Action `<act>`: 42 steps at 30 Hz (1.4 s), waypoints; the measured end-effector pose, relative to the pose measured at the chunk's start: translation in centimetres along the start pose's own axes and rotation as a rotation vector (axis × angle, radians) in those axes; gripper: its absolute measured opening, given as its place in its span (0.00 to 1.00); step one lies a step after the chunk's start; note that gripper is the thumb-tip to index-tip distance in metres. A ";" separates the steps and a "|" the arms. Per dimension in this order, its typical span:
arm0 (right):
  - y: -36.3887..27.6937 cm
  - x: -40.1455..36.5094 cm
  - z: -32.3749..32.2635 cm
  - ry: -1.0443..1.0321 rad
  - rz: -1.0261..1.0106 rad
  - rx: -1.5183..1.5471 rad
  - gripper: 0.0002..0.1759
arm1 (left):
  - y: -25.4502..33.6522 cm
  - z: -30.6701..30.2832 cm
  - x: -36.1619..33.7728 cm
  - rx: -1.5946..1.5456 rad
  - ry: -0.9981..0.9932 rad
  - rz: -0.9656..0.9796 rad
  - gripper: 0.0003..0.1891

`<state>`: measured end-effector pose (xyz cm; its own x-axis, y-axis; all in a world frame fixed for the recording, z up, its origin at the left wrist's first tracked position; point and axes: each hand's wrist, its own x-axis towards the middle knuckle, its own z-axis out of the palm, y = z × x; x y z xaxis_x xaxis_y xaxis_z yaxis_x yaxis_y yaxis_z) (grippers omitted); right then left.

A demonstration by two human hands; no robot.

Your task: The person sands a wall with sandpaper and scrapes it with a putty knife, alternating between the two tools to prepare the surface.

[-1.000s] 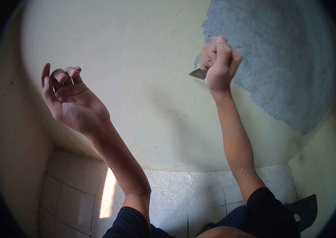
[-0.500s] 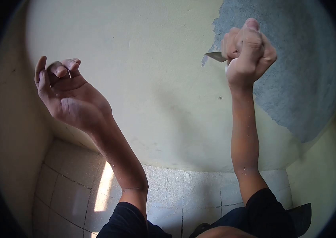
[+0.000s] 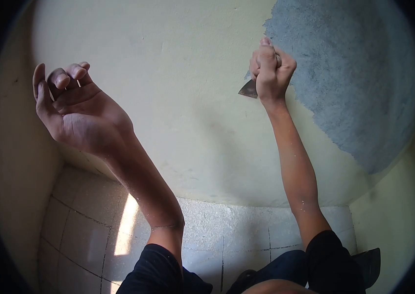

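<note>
My right hand is wrapped around the handle of a scraper, its thumb on top. The scraper's metal blade sticks out to the left below the fist, at the ragged edge of the paint; the handle is mostly hidden by my fingers. Bare grey wall lies right of this hand, and pale yellow painted wall lies left of it. My left hand is raised on the left in front of the painted wall, palm showing, fingers loosely bent and apart, with nothing in it.
Side walls stand close on the left and right. Below is a tiled floor with pale dust and flakes along the wall's foot and a strip of sunlight. A dark object shows beside my right sleeve.
My right hand has moved left and down with the scraper, from over the grey patch to its left edge. My left hand has shifted slightly left and up in view, still open.
</note>
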<state>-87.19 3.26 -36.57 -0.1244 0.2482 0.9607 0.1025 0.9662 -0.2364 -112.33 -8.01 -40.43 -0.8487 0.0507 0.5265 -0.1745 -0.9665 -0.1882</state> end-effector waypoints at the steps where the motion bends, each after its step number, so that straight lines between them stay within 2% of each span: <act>1: -1.1 0.4 0.0 -0.013 -0.094 0.006 0.31 | 0.0 -0.1 0.1 -0.009 -0.003 0.005 0.16; 3: -3.7 1.4 -0.6 -0.026 -0.261 0.026 0.30 | 0.2 -0.5 0.2 -0.006 -0.018 0.004 0.16; 6: -4.3 3.0 -1.3 -0.027 -0.379 -0.044 0.29 | 0.1 -0.4 0.1 0.037 -0.045 0.039 0.15; 7: -2.0 2.0 -0.8 -0.026 -0.274 -0.142 0.30 | 0.0 -0.4 0.1 0.042 -0.023 0.025 0.15; 8: 0.0 1.3 -0.5 -0.013 -0.181 -0.060 0.32 | -0.1 -0.3 0.1 0.044 -0.001 0.010 0.15; 10: -0.8 0.6 -0.4 -0.044 -0.116 -0.045 0.32 | -0.3 -0.3 0.4 0.013 0.024 -0.009 0.14; 13: -3.5 1.5 -0.6 -0.056 -0.271 -0.044 0.29 | 0.1 -0.7 0.5 -0.028 0.017 -0.013 0.13; 16: -3.7 2.0 -1.0 -0.017 -0.266 -0.042 0.29 | 0.1 -0.6 0.5 -0.019 -0.033 0.029 0.12; 17: -1.2 1.0 -0.7 -0.028 -0.193 -0.116 0.29 | 0.1 -0.9 0.6 -0.024 -0.033 0.029 0.12; 18: 0.6 -0.4 -0.3 -0.037 -0.034 -0.102 0.29 | 0.1 -1.0 0.7 -0.034 -0.032 0.029 0.12; 19: 0.8 -1.5 -0.2 -0.042 0.020 -0.067 0.29 | 0.1 -1.0 0.7 -0.051 -0.014 0.002 0.12; 21: -0.1 -2.5 -0.3 -0.049 0.038 0.013 0.29 | 0.5 -0.8 1.0 -0.086 0.031 -0.029 0.12; 23: -2.3 -3.5 -0.9 -0.023 0.001 0.102 0.28 | 0.8 -0.8 1.1 -0.058 0.001 0.017 0.12; 26: -5.7 -5.8 -2.5 -0.033 0.086 0.217 0.28 | 0.6 -0.9 1.2 -0.043 -0.052 0.046 0.11; 28: -7.5 -8.2 -3.8 -0.135 0.015 0.074 0.26 | 0.2 -1.4 1.1 -0.049 -0.072 0.040 0.13; 30: -8.7 -9.9 -4.3 -0.303 -0.163 -0.075 0.23 | -0.1 -1.7 1.0 -0.050 -0.097 0.004 0.15; 31: -9.2 -10.5 -4.5 -0.344 -0.223 -0.109 0.22 | -0.3 -1.3 0.6 -0.074 -0.080 -0.033 0.15; 32: -9.5 -10.9 -4.6 -0.380 -0.276 -0.156 0.21 | -0.6 -2.0 1.0 -0.090 -0.177 -0.068 0.15; 34: -10.1 -10.6 -5.0 -0.416 -0.324 -0.260 0.21 | -1.4 -1.4 0.1 -0.018 -0.207 -0.035 0.15; 35: -10.2 -10.4 -5.4 -0.385 -0.327 -0.235 0.21 | -1.8 -2.3 0.5 -0.034 -0.321 -0.001 0.16; 38: -10.9 -10.6 -6.1 -0.298 -0.295 -0.144 0.22 | -1.9 -2.0 -0.1 0.128 -0.401 0.109 0.20; 39: -11.3 -10.5 -6.5 -0.285 -0.314 -0.167 0.22 | -1.0 -0.5 -0.2 0.266 -0.173 0.026 0.18; 40: -11.5 -10.5 -6.8 -0.278 -0.335 -0.175 0.22 | -0.9 0.7 -0.8 0.270 -0.142 0.059 0.15; 42: -11.3 -10.8 -6.8 -0.251 -0.341 -0.152 0.22 | -0.6 -1.0 1.1 0.272 -0.189 0.055 0.16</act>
<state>-80.26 -10.85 -43.25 -0.4100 -0.0554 0.9104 0.1555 0.9793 0.1296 -113.67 -7.09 -40.56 -0.7411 -0.0265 0.6709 0.0305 -0.9995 -0.0058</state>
